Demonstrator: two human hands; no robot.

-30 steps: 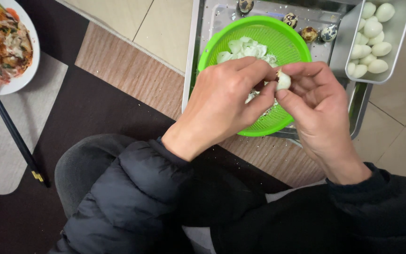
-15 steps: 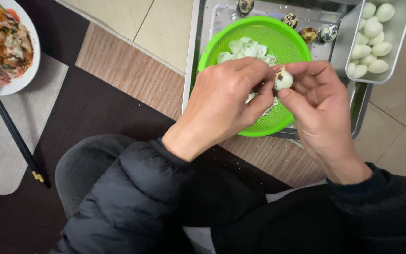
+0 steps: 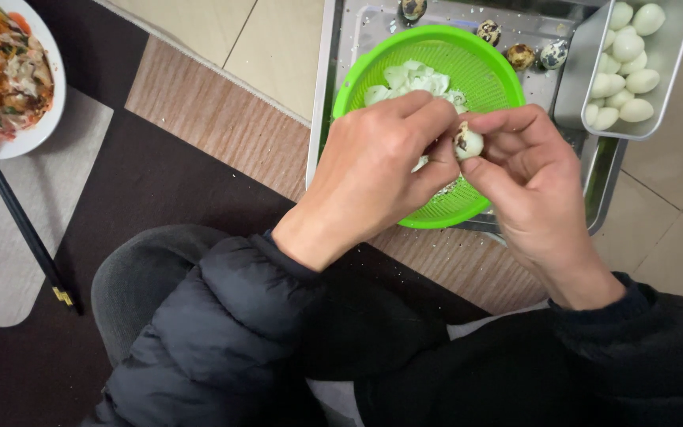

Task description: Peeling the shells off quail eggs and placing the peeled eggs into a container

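one quail egg (image 3: pixel 468 142), four speckled eggs (image 3: pixel 522 55)

Green colander (image 3: pixel 480 59), brown-speckled white egg (image 3: pixel 468 142)

Between my left hand (image 3: pixel 381 170) and my right hand (image 3: pixel 527 170) I pinch a small, partly peeled speckled quail egg (image 3: pixel 467 142), fingertips of both touching it, right above the round green plastic strainer basket (image 3: pixel 480 71). Pale bits of shell lie inside the basket. It sits in a shallow steel tray (image 3: pixel 326 95) on the floor, with four unpeeled spotted eggs (image 3: pixel 520 55) behind it. To the right, a rectangular steel tin (image 3: pixel 575 95) holds peeled white eggs (image 3: pixel 624 71). Far left, a white plate of noodles (image 3: pixel 5 75) and black chopsticks (image 3: pixel 17 217).
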